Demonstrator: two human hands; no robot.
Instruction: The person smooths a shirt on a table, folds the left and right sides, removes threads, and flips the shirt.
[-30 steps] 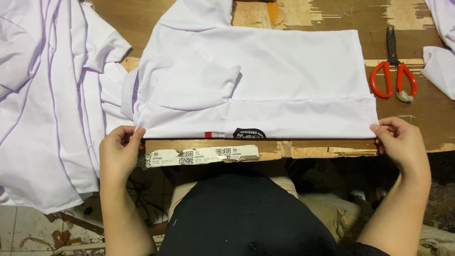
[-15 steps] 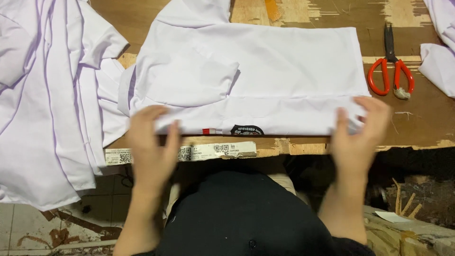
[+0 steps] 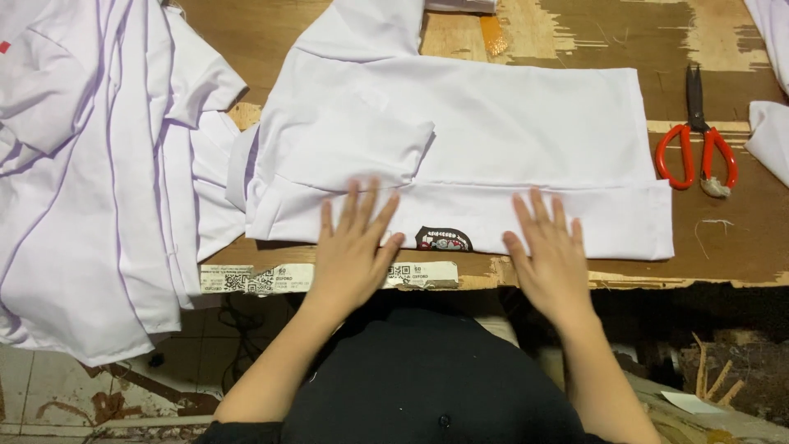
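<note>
Head view, single frame. A folded white shirt (image 3: 493,140) lies flat on the wooden table (image 3: 723,238), near its front edge. Its long axis runs left to right across the picture, parallel to that edge; a sleeve (image 3: 370,29) points away toward the top of the frame, and the folded lower band, with a small dark badge (image 3: 444,239) sewn on it, faces the person. Left hand (image 3: 357,247): flat, palm down, fingers spread and pointing away from the body, resting on the near band of the shirt just left of the badge; it grasps nothing. Right hand (image 3: 549,255): likewise flat and spread, palm down on the same band to the right of the badge, pressing rather than gripping. The two hands are apart, with the badge between them. A strip of paper labels (image 3: 255,279) is stuck along the table's front edge, partly under the left hand. A heap of white garments (image 3: 90,181) hangs over the table's left side, just beside the shirt. Red-handled scissors (image 3: 697,140) lie to the right, blades pointing away, clear of the shirt. More white cloth (image 3: 772,140) shows at the right edge.
</note>
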